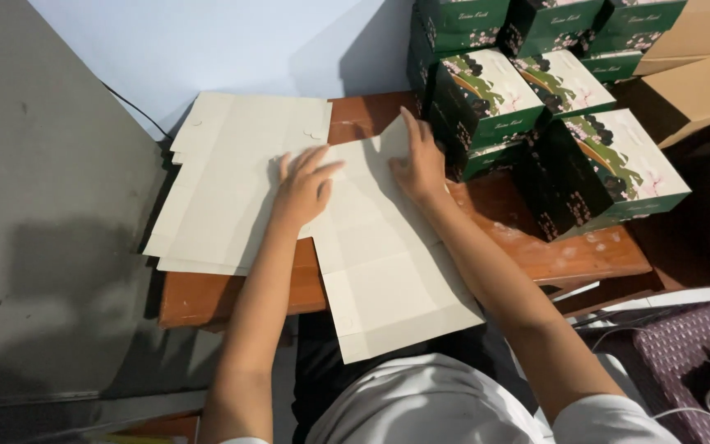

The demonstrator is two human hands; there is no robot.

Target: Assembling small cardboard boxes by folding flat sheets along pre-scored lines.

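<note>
The flat cardboard sheet (pixel 380 271) lies lengthwise toward the person, under both spread grips, left hand (pixel 304 187) and right hand (pixel 417 164) pressing its far end.

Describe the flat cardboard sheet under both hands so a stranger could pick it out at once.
Start at the reddish-brown wooden table. Between the stack of pale flat cardboard blanks and the dark green floral printed boxes lies a single creased pale cardboard sheet. Unlike the stacked blanks, it lies alone, overhangs the table's near edge, and has the left hand and right hand pressing on it.
</note>
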